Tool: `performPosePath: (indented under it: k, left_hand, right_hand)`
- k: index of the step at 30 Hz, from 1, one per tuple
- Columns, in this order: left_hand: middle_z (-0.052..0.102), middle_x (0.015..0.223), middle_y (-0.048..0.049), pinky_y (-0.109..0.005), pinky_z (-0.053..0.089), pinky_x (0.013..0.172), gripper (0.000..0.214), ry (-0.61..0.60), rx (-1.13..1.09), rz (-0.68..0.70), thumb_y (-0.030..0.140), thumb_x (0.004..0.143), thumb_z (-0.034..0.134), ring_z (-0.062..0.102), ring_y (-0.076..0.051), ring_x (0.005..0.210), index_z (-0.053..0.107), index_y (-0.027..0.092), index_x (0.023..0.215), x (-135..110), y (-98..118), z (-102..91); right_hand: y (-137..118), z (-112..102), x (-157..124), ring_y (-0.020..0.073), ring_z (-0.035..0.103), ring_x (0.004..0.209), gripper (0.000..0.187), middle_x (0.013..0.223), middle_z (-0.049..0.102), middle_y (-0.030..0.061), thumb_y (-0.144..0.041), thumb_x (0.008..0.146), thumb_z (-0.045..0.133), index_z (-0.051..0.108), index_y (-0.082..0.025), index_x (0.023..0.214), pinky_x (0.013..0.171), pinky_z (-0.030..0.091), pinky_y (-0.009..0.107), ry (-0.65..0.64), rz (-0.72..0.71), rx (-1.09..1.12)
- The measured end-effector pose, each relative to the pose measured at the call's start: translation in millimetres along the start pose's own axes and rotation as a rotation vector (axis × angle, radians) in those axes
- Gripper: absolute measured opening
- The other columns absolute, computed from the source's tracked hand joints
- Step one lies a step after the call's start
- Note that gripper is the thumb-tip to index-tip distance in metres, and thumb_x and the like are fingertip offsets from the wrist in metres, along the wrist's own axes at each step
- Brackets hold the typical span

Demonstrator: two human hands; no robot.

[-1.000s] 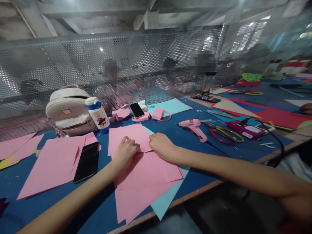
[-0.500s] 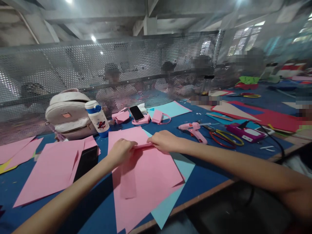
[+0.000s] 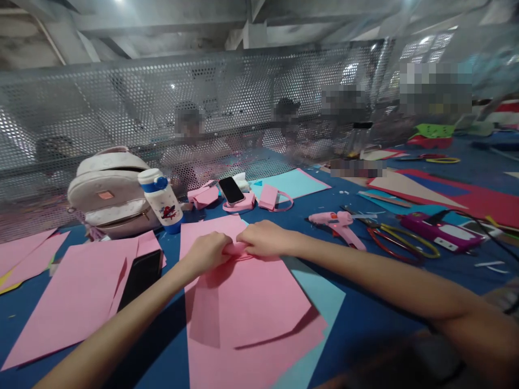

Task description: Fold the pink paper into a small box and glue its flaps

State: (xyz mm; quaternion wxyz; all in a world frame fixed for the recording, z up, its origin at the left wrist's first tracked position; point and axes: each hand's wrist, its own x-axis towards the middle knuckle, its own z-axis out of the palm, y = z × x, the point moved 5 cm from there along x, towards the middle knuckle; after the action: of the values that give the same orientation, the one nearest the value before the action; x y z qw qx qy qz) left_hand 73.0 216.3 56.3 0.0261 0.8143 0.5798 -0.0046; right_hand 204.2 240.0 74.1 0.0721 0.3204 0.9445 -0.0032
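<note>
Both my hands meet over a pink paper sheet [image 3: 251,302] in the middle of the blue table [image 3: 365,302]. My left hand [image 3: 207,251] is curled and pinches the sheet's folded far edge. My right hand [image 3: 263,239] is closed on the same fold, touching the left hand. The sheet's near part lifts slightly off more pink sheets and a light blue sheet [image 3: 320,294] beneath it.
A black phone [image 3: 140,278] lies on pink sheets [image 3: 77,292] at left. Behind stand a white bag [image 3: 109,194], a bottle [image 3: 160,200], another phone [image 3: 231,190] on a pink holder. A pink glue gun [image 3: 338,224], scissors [image 3: 401,240] lie right. Perforated metal screen [image 3: 121,108] backs the table; people behind.
My hands have drawn together from apart on the sheet to touching at its folded edge. The fold has bunched up and the sheet's near part has lifted.
</note>
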Motion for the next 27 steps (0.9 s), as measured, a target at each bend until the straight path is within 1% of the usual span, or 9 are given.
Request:
performPosePath:
  k: [3, 6, 11, 15, 19, 21, 23, 25, 27]
  left_hand:
    - [0.075, 0.093, -0.0091, -0.028, 0.042, 0.063, 0.016, -0.028, -0.008, -0.01, 0.032, 0.088, 0.06, 0.07, -0.026, 0.083, 0.072, 0.022, 0.093, -0.3, -6.0, 6.2]
    - [0.075, 0.094, -0.0086, -0.028, 0.041, 0.063, 0.016, -0.048, -0.017, -0.012, 0.021, 0.084, 0.059, 0.07, -0.026, 0.088, 0.071, 0.022, 0.094, -2.1, -10.5, 10.0]
    - [0.072, 0.083, -0.0066, -0.028, 0.037, 0.061, 0.016, -0.066, -0.034, 0.022, 0.01, 0.079, 0.055, 0.067, -0.023, 0.081, 0.068, 0.02, 0.08, -1.6, -12.0, 10.1]
    - [0.069, 0.076, -0.005, -0.028, 0.034, 0.058, 0.012, -0.072, -0.039, 0.014, 0.016, 0.081, 0.055, 0.062, -0.02, 0.071, 0.064, 0.019, 0.074, 1.2, -15.4, 7.6]
    - [0.07, 0.085, -0.0067, -0.028, 0.033, 0.058, 0.01, -0.064, -0.019, -0.028, 0.017, 0.082, 0.054, 0.064, -0.022, 0.075, 0.063, 0.02, 0.083, -1.1, -16.9, 2.9]
    - [0.07, 0.088, -0.0074, -0.027, 0.033, 0.057, 0.011, -0.069, -0.003, -0.042, 0.015, 0.081, 0.056, 0.065, -0.023, 0.076, 0.063, 0.02, 0.088, -4.7, -14.5, -0.1]
    - [0.07, 0.087, -0.007, -0.027, 0.032, 0.057, 0.009, -0.079, 0.008, -0.043, 0.015, 0.083, 0.056, 0.065, -0.023, 0.075, 0.062, 0.02, 0.088, -8.8, -10.0, -3.5]
    - [0.069, 0.083, -0.0064, -0.027, 0.033, 0.058, 0.009, -0.088, 0.012, -0.038, 0.019, 0.087, 0.054, 0.065, -0.022, 0.074, 0.062, 0.02, 0.084, -12.3, -5.2, -6.6]
    - [0.068, 0.08, -0.0063, -0.027, 0.033, 0.058, 0.018, -0.096, 0.011, -0.037, 0.023, 0.092, 0.051, 0.064, -0.022, 0.072, 0.062, 0.02, 0.079, -14.3, -1.8, -8.6]
  right_hand:
    - [4.0, 4.2, 5.1, 0.0203, 0.069, 0.084, 0.017, 0.094, 0.075, 0.0054, -0.017, 0.081, 0.063, 0.071, -0.02, 0.096, 0.053, 0.027, 0.026, -0.044, -0.002, 0.034]
    - [8.4, 8.5, 7.7, 0.0192, 0.068, 0.079, 0.018, 0.093, 0.075, 0.0045, -0.018, 0.078, 0.066, 0.071, -0.021, 0.094, 0.052, 0.026, 0.026, -0.075, 0.004, 0.068]
    - [10.5, 11.1, 8.9, 0.019, 0.066, 0.078, 0.019, 0.091, 0.074, 0.0043, -0.016, 0.076, 0.066, 0.071, -0.021, 0.094, 0.054, 0.027, 0.027, -0.065, -0.004, 0.105]
    - [16.1, 6.1, 8.0, 0.022, 0.066, 0.089, 0.017, 0.097, 0.073, 0.0076, -0.015, 0.084, 0.06, 0.069, -0.019, 0.097, 0.062, 0.032, 0.027, 0.052, 0.003, 0.111]
    - [28.0, -8.2, 2.8, 0.0226, 0.063, 0.105, 0.021, 0.112, 0.071, 0.0081, -0.01, 0.087, 0.054, 0.065, -0.017, 0.103, 0.073, 0.036, 0.027, 0.205, 0.024, 0.119]
    - [31.8, -20.0, -3.1, 0.0211, 0.062, 0.106, 0.022, 0.117, 0.069, 0.0066, -0.011, 0.088, 0.055, 0.064, -0.018, 0.107, 0.075, 0.037, 0.027, 0.274, 0.039, 0.132]
    - [30.2, -33.3, -12.1, 0.0202, 0.064, 0.101, 0.019, 0.114, 0.071, 0.0054, -0.013, 0.088, 0.057, 0.065, -0.018, 0.105, 0.072, 0.037, 0.026, 0.324, 0.052, 0.156]
    - [19.9, -41.8, -23.1, 0.0192, 0.065, 0.093, 0.013, 0.104, 0.073, 0.0037, -0.016, 0.09, 0.057, 0.069, -0.018, 0.097, 0.07, 0.037, 0.026, 0.293, 0.027, 0.199]
    - [0.6, -39.0, -34.9, 0.0172, 0.066, 0.084, 0.017, 0.096, 0.075, 0.0018, -0.02, 0.093, 0.056, 0.073, -0.021, 0.091, 0.068, 0.039, 0.025, 0.139, -0.055, 0.259]
